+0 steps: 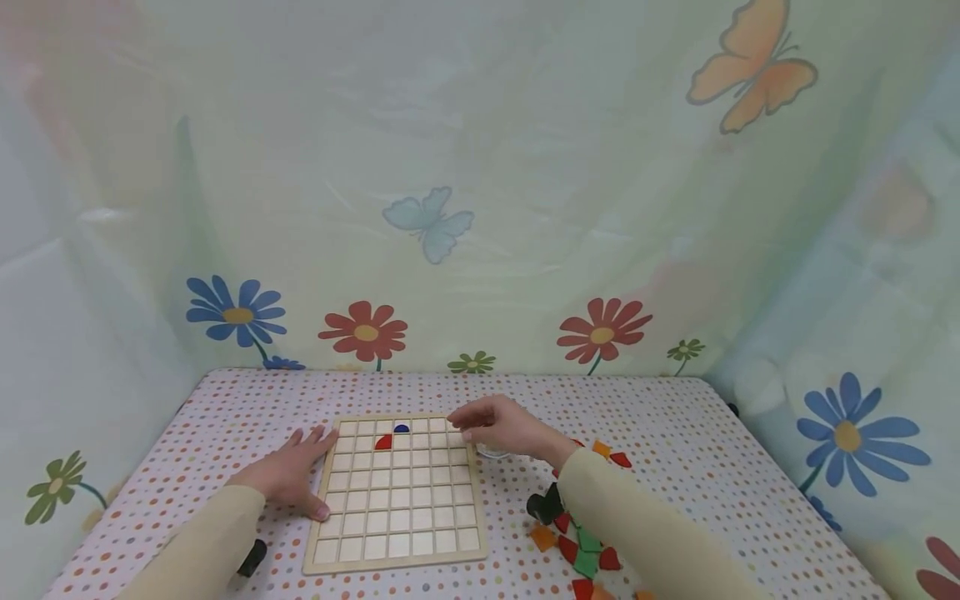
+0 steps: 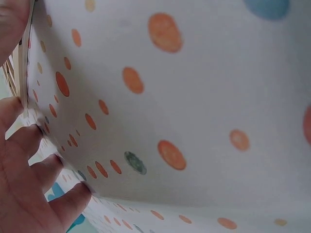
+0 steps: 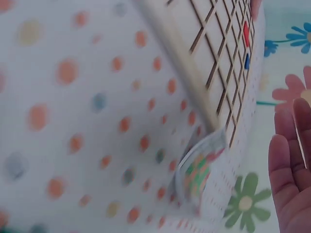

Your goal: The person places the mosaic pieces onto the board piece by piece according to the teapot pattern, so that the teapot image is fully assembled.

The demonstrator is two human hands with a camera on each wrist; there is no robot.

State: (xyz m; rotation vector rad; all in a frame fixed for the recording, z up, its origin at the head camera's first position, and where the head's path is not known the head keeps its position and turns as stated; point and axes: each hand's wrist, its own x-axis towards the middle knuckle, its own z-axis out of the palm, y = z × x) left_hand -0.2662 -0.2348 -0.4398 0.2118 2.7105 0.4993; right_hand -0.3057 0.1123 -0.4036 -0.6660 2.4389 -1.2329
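Outside left-wrist view, blue semicircle [image 1: 402, 428]

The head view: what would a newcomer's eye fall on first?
Probably the gridded board on the table, a red piece and a blue piece sitting near its far edge. Bright loose pieces lie scattered to its right, partly hidden by the right sleeve. Above, an orange butterfly decorates the upper right of the backdrop.
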